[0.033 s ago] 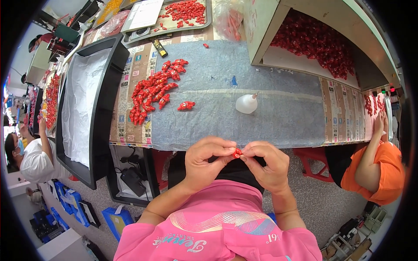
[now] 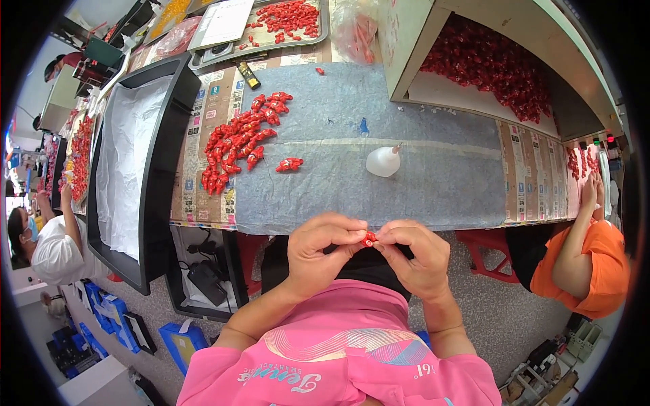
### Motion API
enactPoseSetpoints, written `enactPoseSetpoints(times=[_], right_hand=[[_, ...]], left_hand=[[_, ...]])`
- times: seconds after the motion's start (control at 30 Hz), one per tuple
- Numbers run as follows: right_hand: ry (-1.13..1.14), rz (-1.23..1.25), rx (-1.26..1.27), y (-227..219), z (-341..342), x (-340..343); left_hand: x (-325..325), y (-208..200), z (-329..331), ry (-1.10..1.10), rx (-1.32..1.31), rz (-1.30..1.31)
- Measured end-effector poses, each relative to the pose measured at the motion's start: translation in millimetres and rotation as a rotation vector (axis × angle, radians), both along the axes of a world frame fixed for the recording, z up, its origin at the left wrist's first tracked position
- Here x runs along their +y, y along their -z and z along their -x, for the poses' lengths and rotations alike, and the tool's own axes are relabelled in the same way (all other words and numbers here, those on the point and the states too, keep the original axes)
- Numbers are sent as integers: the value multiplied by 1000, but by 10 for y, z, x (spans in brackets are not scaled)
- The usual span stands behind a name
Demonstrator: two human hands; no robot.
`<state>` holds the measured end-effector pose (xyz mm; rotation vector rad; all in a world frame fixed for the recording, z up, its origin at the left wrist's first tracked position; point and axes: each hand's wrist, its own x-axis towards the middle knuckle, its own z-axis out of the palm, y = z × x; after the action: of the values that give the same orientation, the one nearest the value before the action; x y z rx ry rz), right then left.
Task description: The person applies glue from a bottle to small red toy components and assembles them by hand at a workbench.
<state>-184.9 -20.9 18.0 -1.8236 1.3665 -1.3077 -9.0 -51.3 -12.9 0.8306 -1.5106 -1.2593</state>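
Metal tray (image 2: pixel 326 26) — red parts (image 2: pixel 292 16), red piece (image 2: pixel 369 239) between both hands (image 2: pixel 317 247) (image 2: pixel 420 254)

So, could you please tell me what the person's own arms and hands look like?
The left hand and right hand are bare, without gloves; the forearms are uncovered, with no watch in sight. The short sleeves are pink, part of a pink shirt with a wavy-line print.

Head-worn fisheye, facing down, close above worktable (image 2: pixel 440 193)

Passage over the blue mat (image 2: pixel 328 196) lies open between the nearest red piece (image 2: pixel 290 164) and white bottle (image 2: pixel 383 162), a cabinet (image 2: pixel 408 40) obstructing the right rear.
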Motion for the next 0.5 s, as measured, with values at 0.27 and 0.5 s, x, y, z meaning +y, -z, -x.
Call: enactPoseSetpoints(times=[0.27, 0.5], right_hand=[[-34, 81, -1, 26, 4, 1], [-23, -20, -61, 8, 38, 23]], left_hand=[[-10, 1, 22, 0, 21, 96], [17, -66, 5, 33, -6, -26]])
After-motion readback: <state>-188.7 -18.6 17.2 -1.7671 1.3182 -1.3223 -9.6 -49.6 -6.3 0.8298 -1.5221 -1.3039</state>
